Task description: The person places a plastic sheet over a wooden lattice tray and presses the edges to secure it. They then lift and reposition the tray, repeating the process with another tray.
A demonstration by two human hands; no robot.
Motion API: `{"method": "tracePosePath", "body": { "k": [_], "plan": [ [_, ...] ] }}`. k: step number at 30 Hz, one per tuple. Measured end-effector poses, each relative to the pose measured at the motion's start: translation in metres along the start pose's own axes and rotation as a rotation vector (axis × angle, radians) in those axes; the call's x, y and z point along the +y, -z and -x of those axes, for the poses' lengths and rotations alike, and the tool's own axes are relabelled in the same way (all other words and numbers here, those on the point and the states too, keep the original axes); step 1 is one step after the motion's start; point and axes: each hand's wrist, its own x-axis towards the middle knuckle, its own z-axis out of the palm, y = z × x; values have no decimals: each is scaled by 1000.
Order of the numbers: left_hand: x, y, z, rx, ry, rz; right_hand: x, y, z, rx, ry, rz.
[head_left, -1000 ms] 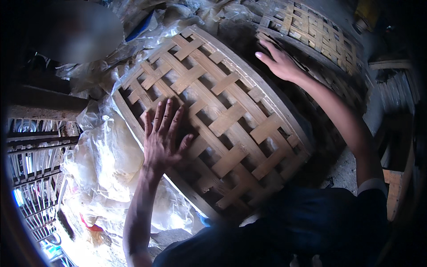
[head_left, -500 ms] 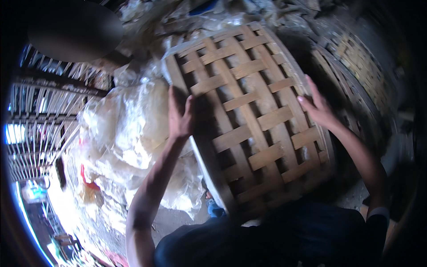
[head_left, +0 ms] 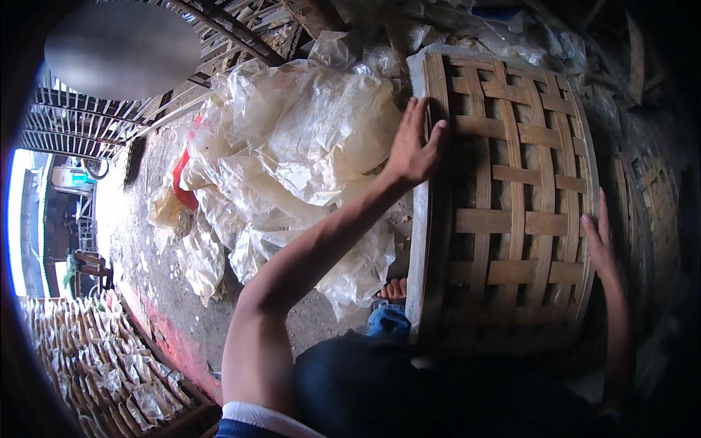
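Observation:
A large rectangular tray of woven bamboo strips (head_left: 522, 219) with a wooden frame fills the right half of the view. Pale plastic sheeting edges its left side. My left hand (head_left: 416, 150) rests against the upper left frame, fingers stretched out and thumb spread toward the weave. Along the right edge, lower down, lies my right hand (head_left: 600, 237), its fingers straight and apart, partly in shadow. Both hands touch the sides of the tray without wrapping round it. What lies beneath the tray is hidden.
A heap of crumpled clear plastic sheets (head_left: 292, 153) lies left of the tray, with a red strip (head_left: 182, 182) in it. My foot (head_left: 394, 289) stands by the tray. More woven trays (head_left: 653, 197) are at the right. A slatted rack (head_left: 102, 358) holds rows of pale pieces, lower left.
The view has turned, so the tray appears farther right and straighter. My left hand sits higher along its edge. The rack at lower left has come into view.

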Motion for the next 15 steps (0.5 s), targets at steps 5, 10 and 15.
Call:
{"method": "tracePosePath", "body": {
  "k": [5, 10, 15],
  "plan": [
    [-7, 105, -11, -27, -415, -572, -1, 2, 0, 24, -17, 23],
    [-7, 197, 47, -460, -312, -890, -9, -4, 0, 39, -30, 9],
    [-46, 188, 89, -333, -362, -1030, -7, -5, -4, 54, -40, 25]
  ]
}}
